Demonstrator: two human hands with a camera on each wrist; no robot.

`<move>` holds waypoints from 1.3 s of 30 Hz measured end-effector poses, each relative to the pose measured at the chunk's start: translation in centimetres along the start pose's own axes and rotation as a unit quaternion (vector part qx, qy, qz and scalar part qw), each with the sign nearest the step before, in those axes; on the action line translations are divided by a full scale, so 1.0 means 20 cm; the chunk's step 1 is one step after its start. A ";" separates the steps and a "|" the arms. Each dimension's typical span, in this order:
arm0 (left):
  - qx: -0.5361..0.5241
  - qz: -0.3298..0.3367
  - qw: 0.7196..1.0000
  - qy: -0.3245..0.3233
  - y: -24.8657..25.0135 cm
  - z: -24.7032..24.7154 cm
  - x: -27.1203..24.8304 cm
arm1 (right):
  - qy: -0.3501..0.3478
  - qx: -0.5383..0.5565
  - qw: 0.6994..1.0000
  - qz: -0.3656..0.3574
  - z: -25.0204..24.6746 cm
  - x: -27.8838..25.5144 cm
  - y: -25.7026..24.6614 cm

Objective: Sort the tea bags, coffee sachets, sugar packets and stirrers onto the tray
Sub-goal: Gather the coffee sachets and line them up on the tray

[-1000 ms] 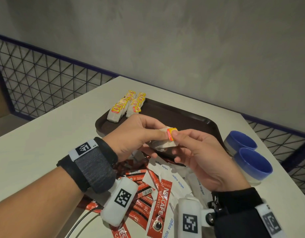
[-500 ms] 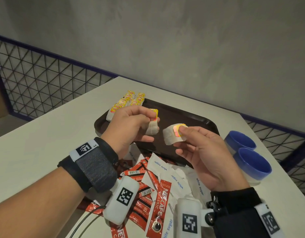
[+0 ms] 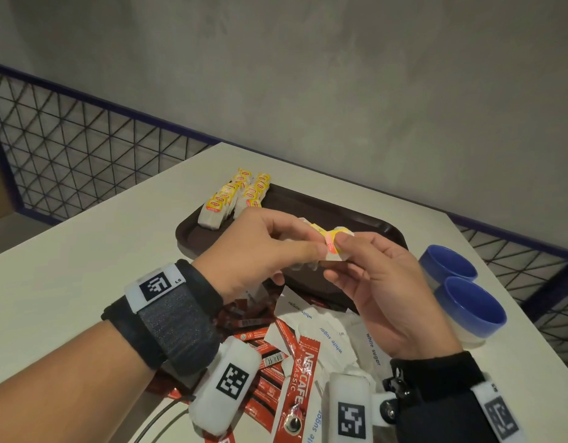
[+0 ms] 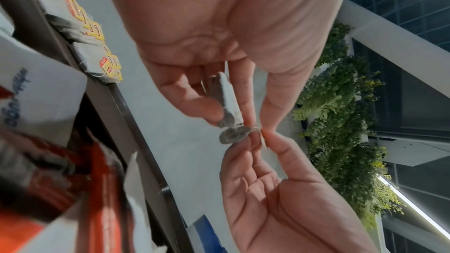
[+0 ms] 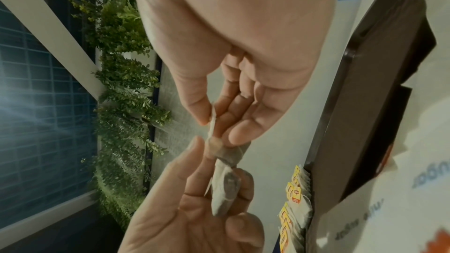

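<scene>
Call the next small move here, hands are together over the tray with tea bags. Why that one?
Probably pass the right hand's tea bag into the left hand, then carry both to the tea bag rows at the tray's far left corner. Both hands pinch tea bags tag to tag above the tray, and only tea bags are sorted there; coffee sachets and sugar packets lie on the table.

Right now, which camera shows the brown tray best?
The head view: the dark brown plastic tray shows nearly whole, with yellow-tagged tea bags lined along its far left end. The left wrist view catches only its rim edge-on; the right wrist view shows one corner.
</scene>
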State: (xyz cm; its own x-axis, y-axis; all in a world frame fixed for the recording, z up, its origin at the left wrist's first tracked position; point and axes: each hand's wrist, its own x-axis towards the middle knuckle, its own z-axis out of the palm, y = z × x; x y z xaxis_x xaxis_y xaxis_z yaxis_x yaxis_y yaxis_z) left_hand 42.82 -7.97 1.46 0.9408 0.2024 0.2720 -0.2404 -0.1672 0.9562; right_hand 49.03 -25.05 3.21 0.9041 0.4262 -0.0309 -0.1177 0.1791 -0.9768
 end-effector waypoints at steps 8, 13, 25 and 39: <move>0.022 0.005 1.000 0.010 -0.01 -0.01 0.00 | -0.023 -0.001 0.999 -0.030 0.01 -0.01 0.01; 0.015 0.011 1.000 0.004 -0.01 -0.01 0.01 | -0.030 0.020 0.999 -0.022 0.00 0.00 0.01; 0.051 0.009 0.998 -0.019 -0.01 -0.02 0.01 | -0.044 0.007 0.999 -0.031 -0.01 0.02 0.03; 0.064 0.006 0.998 -0.018 -0.02 -0.03 0.01 | 0.016 -0.107 0.986 -0.124 -0.01 0.02 0.05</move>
State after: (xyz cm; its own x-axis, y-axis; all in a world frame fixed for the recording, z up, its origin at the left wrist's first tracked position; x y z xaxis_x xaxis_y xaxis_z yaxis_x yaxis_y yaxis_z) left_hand 43.07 -7.34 1.19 0.9462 0.1659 0.2779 -0.2219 -0.2926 0.9301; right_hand 49.30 -24.89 2.27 0.9074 0.3633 0.2115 0.1954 0.0809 -0.9774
